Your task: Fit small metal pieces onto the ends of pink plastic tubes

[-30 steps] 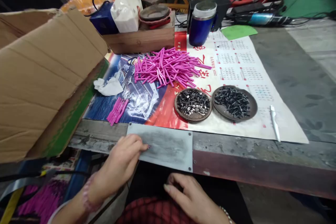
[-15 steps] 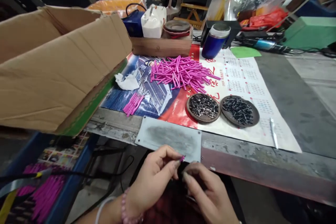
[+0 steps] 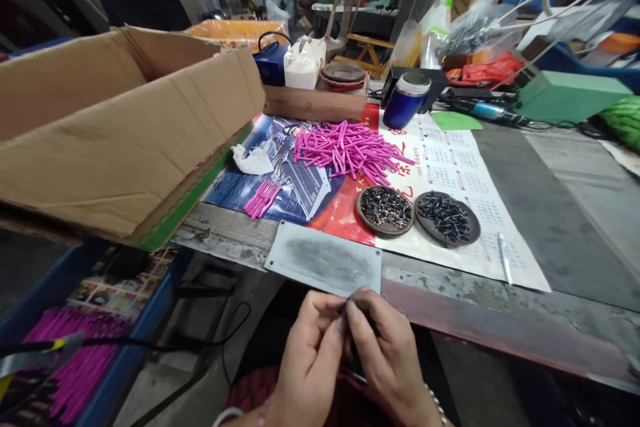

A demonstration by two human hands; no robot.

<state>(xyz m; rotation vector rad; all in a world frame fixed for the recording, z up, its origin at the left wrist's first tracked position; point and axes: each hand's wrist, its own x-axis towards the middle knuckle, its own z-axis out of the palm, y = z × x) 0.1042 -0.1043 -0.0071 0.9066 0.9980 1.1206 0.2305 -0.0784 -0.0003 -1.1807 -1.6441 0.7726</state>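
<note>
In front of the table edge, my left hand is closed in a pinch around a thin pink stick, of which only a small bit shows. My right hand is closed too, its thumb and fingertips meeting those of the left at the stick's end. Whatever lies between the right fingertips is hidden. Just beyond the hands is a grey metal plate. Two round dishes stand farther on: one dish with small dark and shiny metal parts, the other dish with dark screw-like pins.
A pile of pink sticks and a small bundle lie on a calendar sheet. At left stands a large cardboard box, above a blue crate of pink sticks. A blue cup stands behind; a white-handled tool lies right.
My hands have come together, the right fingertips closing in on the pink stick in the left. The camera view has shifted slightly.
</note>
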